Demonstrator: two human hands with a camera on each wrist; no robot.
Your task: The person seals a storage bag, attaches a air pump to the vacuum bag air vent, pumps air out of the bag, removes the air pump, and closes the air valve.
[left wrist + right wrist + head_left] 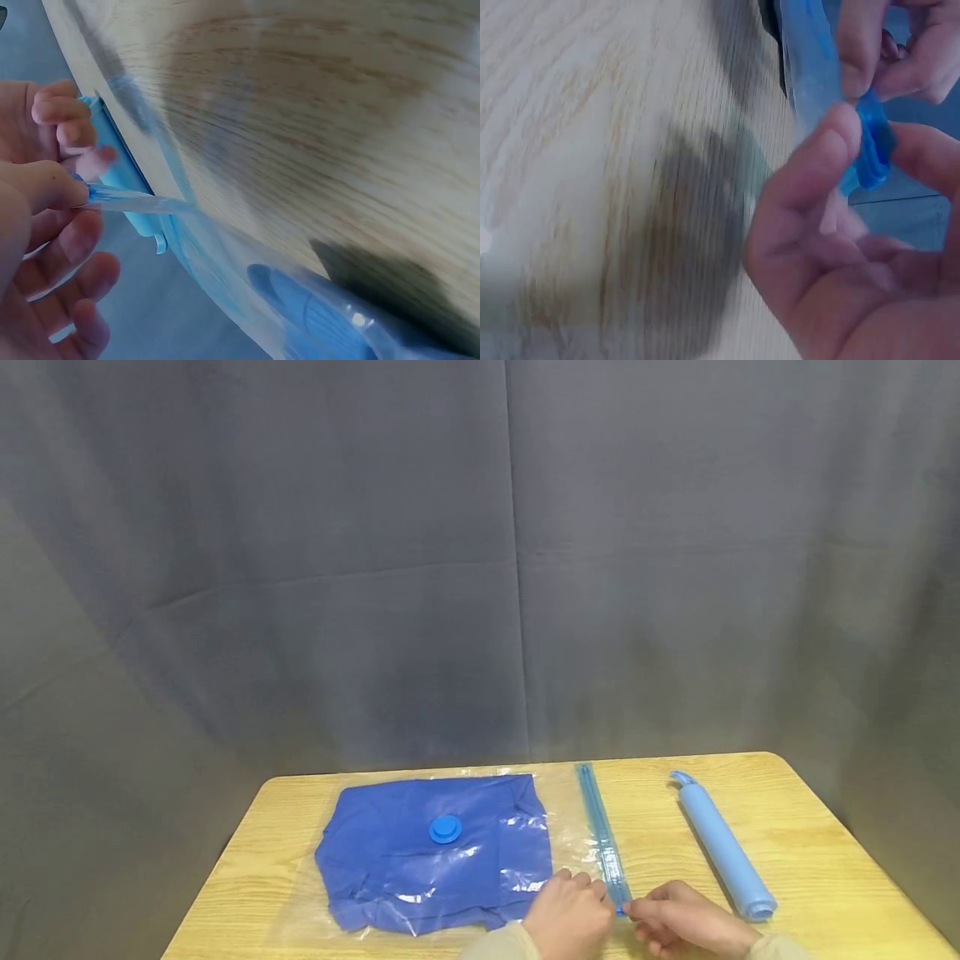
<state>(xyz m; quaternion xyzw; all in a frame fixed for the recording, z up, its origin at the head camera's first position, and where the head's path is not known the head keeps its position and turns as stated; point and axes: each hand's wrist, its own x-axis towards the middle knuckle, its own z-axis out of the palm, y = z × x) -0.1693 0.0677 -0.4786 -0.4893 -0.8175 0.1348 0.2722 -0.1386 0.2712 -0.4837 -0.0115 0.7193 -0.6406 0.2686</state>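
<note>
A clear bag point(562, 827) with a blue folded cloth point(450, 868) inside lies flat, a round blue valve point(445, 828) on top. A teal zip strip point(603, 835) runs along its right side. At the strip's near end my left hand point(572, 914) pinches the bag's corner. Just right of it, my right hand point(686, 918) holds a small blue slider point(873, 142) between thumb and finger, seen close in the right wrist view. Both hands nearly touch.
A light blue hand pump point(723, 852) lies slantwise on the wooden table point(247, 877), right of the bag. Behind the table hangs a grey curtain point(375, 568); the table's near edge is below the hands in the wrist views.
</note>
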